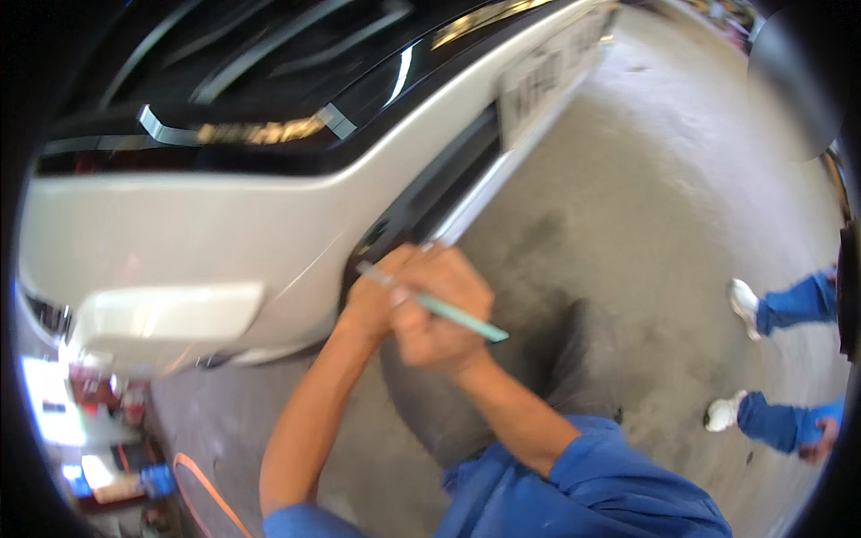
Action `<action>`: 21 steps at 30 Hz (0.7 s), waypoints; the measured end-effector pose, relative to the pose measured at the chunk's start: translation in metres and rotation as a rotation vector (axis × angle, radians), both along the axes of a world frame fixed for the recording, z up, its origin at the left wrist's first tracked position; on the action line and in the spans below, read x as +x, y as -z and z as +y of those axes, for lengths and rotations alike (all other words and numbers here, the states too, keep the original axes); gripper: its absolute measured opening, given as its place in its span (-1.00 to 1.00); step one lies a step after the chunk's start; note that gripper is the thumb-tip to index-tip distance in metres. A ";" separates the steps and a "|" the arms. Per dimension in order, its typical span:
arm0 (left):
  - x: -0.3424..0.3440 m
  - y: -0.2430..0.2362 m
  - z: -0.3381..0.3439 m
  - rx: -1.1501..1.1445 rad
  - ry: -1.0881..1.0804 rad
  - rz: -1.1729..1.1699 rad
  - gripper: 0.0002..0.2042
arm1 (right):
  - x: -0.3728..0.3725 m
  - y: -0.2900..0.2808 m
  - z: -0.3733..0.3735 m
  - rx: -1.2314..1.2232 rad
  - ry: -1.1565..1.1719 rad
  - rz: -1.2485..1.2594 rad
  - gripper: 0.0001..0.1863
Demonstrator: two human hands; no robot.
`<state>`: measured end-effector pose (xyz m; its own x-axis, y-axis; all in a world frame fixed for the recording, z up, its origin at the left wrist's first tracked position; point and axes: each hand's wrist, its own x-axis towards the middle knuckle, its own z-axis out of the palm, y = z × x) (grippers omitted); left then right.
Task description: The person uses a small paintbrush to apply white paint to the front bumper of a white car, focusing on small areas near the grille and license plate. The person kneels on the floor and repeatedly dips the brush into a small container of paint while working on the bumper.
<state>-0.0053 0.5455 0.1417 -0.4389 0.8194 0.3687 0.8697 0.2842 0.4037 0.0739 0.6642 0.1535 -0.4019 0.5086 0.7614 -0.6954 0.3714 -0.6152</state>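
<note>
Both my hands are together at the dark recessed trim (429, 193) on the lower part of a white car bumper (179, 233). My right hand (448, 300) is closed on a slim tool (462, 318) with a pale green handle, angled up-left toward the trim. My left hand (375, 296) is bent at that trim, partly behind my right hand and the tool; its fingers are closed, and what they hold, if anything, is hidden. Above the trim sits a white plate (529, 99). The picture is blurred around my fingers.
Glossy black bodywork (260, 81) fills the upper left. Concrete floor (646, 251) lies below the car. At the right, another person's jeans (789, 421) and white shoes (744, 300) show. An orange hose (211, 489) lies at lower left, near blurred workshop items (117, 457).
</note>
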 end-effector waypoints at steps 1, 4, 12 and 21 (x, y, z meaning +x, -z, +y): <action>-0.004 0.001 -0.002 -0.064 0.011 0.045 -0.74 | 0.002 -0.001 0.000 0.010 0.004 0.007 -0.89; -0.017 0.013 -0.004 -0.109 0.098 0.172 -0.67 | 0.001 -0.004 -0.004 -0.081 0.008 0.053 -0.88; -0.013 0.010 -0.001 -0.343 0.029 0.482 -0.61 | 0.028 0.006 0.001 -0.363 -0.136 -0.204 -0.88; 0.008 -0.019 0.014 -0.158 0.137 0.687 -0.69 | 0.088 -0.014 0.091 -0.471 0.221 0.121 -0.79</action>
